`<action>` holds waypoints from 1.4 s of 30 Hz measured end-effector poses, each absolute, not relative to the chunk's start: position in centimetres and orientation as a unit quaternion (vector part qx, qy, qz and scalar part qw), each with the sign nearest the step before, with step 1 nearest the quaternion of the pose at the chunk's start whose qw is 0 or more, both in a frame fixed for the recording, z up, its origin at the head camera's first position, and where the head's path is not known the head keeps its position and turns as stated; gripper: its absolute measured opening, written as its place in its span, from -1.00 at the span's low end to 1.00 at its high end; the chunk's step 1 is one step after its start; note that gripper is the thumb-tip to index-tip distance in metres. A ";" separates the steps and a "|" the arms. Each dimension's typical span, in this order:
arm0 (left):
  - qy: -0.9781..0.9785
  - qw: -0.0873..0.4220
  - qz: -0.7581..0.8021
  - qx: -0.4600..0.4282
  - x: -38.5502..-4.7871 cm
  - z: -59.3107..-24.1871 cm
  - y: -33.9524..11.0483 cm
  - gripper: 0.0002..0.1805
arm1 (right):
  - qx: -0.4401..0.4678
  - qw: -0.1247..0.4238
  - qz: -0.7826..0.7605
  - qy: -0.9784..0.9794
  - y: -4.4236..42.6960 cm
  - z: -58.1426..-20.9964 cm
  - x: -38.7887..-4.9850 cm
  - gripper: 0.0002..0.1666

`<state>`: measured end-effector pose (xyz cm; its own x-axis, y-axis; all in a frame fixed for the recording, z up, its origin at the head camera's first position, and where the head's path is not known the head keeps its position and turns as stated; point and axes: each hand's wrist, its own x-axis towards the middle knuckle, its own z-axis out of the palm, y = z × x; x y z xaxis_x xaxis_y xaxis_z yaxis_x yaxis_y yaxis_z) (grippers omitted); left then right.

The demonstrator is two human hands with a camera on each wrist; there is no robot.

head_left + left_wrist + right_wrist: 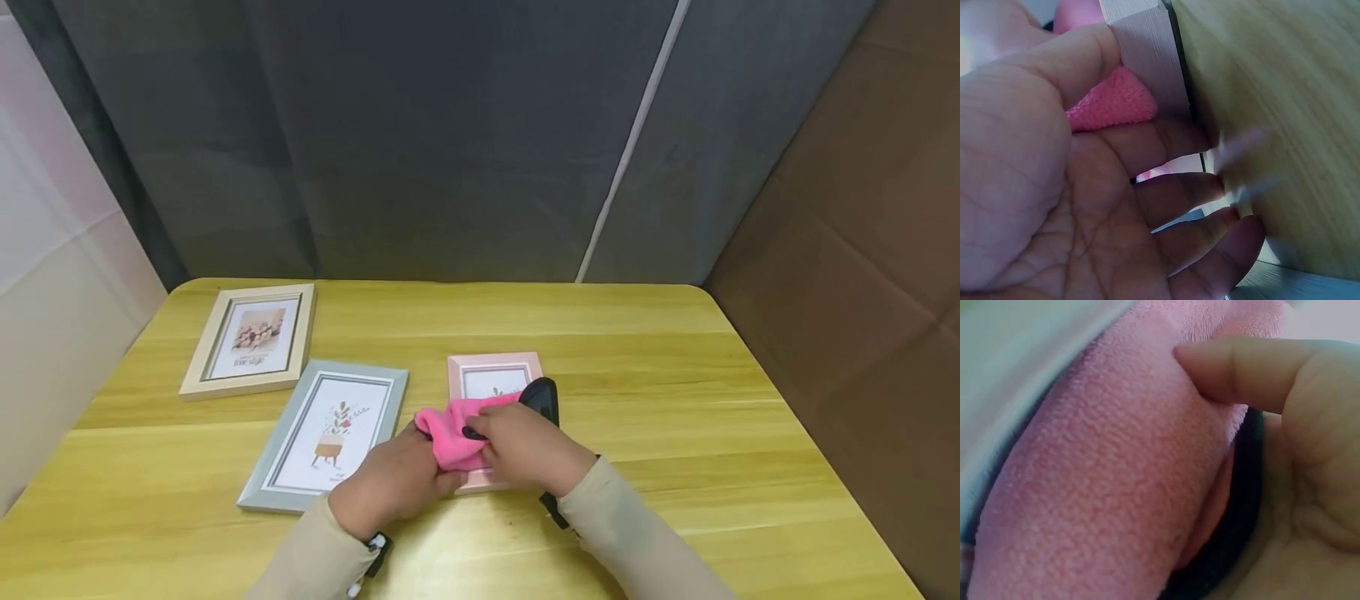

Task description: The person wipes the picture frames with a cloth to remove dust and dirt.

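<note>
A small pink picture frame [495, 360] lies flat on the table, with a bunched pink cloth [453, 433] over its middle. My right hand [528, 446] holds this fuzzy, dark-edged cloth against it; in the right wrist view the thumb [1241, 369] presses into the fabric. A black rounded flap [542, 400] shows beside that hand. My left hand [401, 475] grips the frame's near left corner. In the left wrist view its thumb [1088, 62] is against the frame's side [1150, 62], with the other fingers reaching past the corner toward the table.
Left of my hands lies a larger grey-blue picture frame [285, 442] with a plant picture. Behind it, a cream picture frame [303, 329] lies near the table's far left corner. The wooden table [675, 400] meets a dark curtain [450, 167] at the back and a brown one [847, 250] on the right.
</note>
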<state>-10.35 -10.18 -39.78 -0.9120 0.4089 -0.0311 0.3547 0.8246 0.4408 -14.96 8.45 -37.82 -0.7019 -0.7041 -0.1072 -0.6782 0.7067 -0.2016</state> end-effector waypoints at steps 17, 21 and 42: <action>0.960 0.127 0.155 0.197 -10.6 -39.4 -10.1 -0.30 | -0.263 0.162 -0.117 0.944 6.4 -37.6 -20.8 -0.49; 0.960 0.115 0.168 0.195 -10.5 -39.5 -10.1 -0.30 | -0.290 0.159 -0.125 0.935 7.1 -37.8 -19.4 -0.51; 0.957 0.063 0.211 0.187 -10.7 -39.9 -10.5 -0.47 | -0.394 0.119 -0.130 0.902 8.6 -37.5 -16.3 -0.63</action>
